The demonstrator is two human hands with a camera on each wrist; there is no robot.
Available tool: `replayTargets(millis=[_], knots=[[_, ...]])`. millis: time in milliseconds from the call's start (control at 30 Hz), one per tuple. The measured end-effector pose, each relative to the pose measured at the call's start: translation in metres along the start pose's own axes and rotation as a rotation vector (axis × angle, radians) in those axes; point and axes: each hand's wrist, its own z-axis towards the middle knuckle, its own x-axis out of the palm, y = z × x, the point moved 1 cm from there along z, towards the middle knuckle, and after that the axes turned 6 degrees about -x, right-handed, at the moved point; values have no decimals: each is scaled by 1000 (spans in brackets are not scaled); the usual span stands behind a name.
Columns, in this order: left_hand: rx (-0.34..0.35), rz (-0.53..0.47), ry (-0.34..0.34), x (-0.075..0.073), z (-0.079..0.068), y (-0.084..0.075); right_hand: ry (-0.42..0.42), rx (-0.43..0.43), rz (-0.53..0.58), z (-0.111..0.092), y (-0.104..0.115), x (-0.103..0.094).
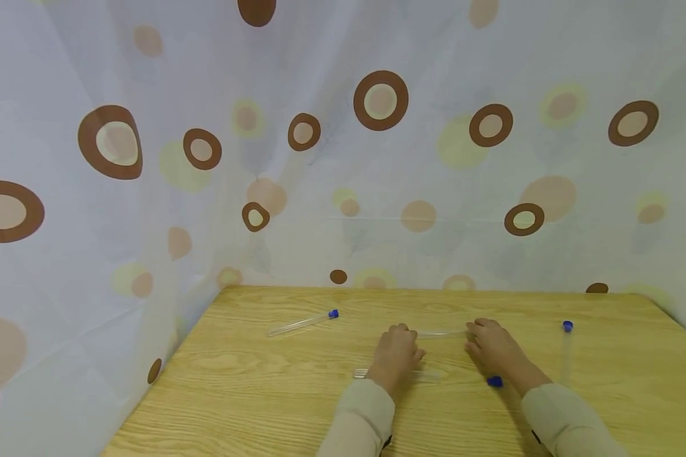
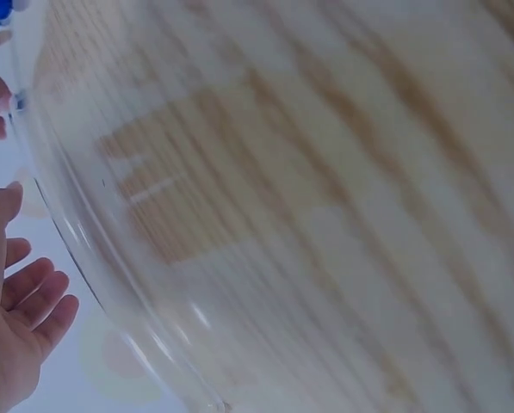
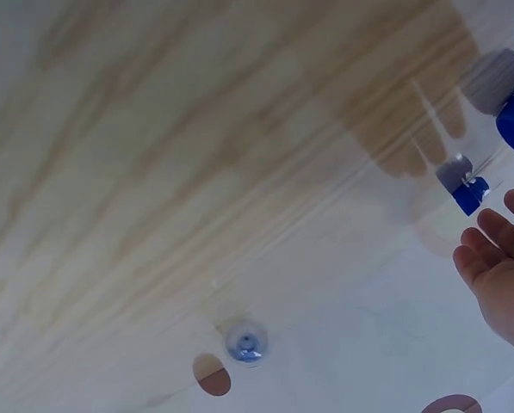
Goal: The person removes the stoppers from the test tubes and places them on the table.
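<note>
A clear tube (image 1: 441, 334) lies across the table between my two hands. My left hand (image 1: 397, 355) is at its left end, fingers loosely bent and apart in the left wrist view. At the other end is my right hand (image 1: 498, 349), whose fingertips overlap the tube in the head view; the right wrist view shows those fingers relaxed. Under my left wrist lies another clear tube (image 1: 425, 376), partly hidden by the forearm and large in the left wrist view. A blue cap (image 1: 495, 381) sits beneath my right wrist.
On the left lies a clear tube (image 1: 297, 326) with a blue cap (image 1: 334, 313). Another tube (image 1: 566, 355) with a blue cap (image 1: 568, 326) lies on the right. Behind the wooden table (image 1: 234, 393) hangs a curtain (image 1: 343, 171) patterned with circles.
</note>
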Motion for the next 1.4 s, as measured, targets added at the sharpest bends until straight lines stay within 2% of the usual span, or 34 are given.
replayTargets(millis=[133, 367, 533, 733, 1233, 1400], knots=[[11, 5, 7, 2, 0, -2, 18, 2, -6, -1, -2, 1], [1, 72, 15, 3, 0, -7, 32, 13, -12, -2, -5, 3], [-2, 102, -12, 5, 2, -7, 65, 18, 1, -1, -7, 3], [-7, 80, -35, 9, 7, -7, 125, 27, 4, 1, -8, 4], [-25, 45, 54, 9, 9, -11, 119, 9, 33, 3, -9, 3], [-14, 65, 52, 9, 9, -11, 111, 3, 41, 3, -10, 2]])
